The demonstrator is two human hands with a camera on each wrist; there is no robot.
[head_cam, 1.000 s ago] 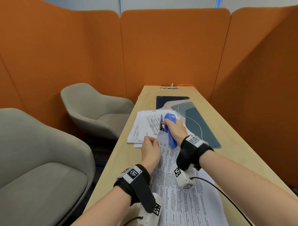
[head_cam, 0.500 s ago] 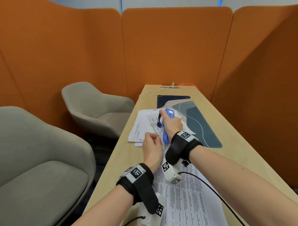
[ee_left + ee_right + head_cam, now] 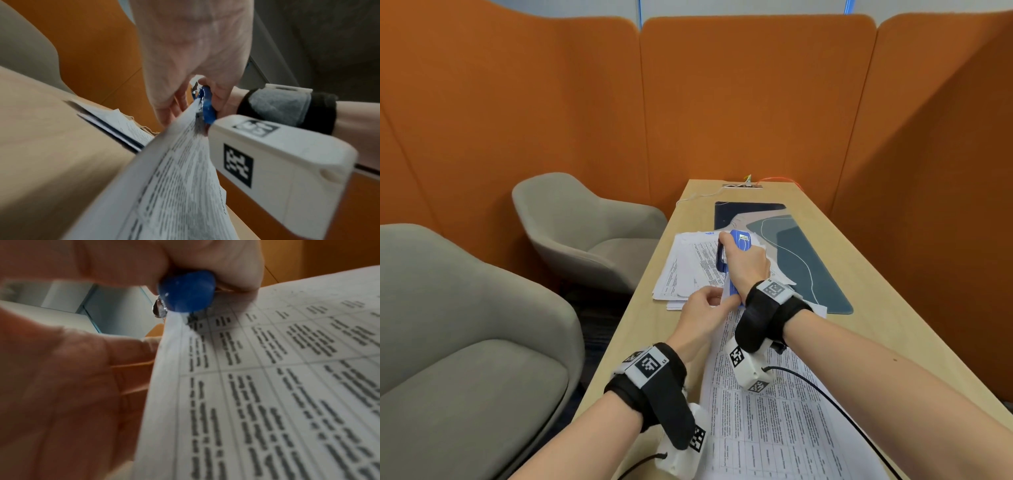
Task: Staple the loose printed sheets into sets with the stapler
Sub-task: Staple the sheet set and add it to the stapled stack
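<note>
My right hand [image 3: 744, 265] grips the blue stapler [image 3: 738, 241], held raised and tilted, its mouth over the top left corner of a set of printed sheets [image 3: 767, 418]. The right wrist view shows the stapler [image 3: 186, 291] biting that corner of the sheets [image 3: 267, 386]. My left hand [image 3: 703, 310] pinches the lifted left edge of the same set just below the stapler; the left wrist view shows the sheets [image 3: 174, 170] rising to the stapler [image 3: 207, 107]. A loose pile of printed sheets [image 3: 688, 267] lies farther back on the table [image 3: 640, 329].
A dark blue and teal desk mat [image 3: 801, 253] lies on the right half of the table. Cables and a socket plate [image 3: 743, 185] sit at the far end. Two grey armchairs [image 3: 585, 226] stand left of the table, orange partition walls [image 3: 722, 102] all round.
My right hand has lifted and tilted the stapler upright while drawing it nearer, and the corner of the set has risen with it. My left hand keeps its pinch on the edge.
</note>
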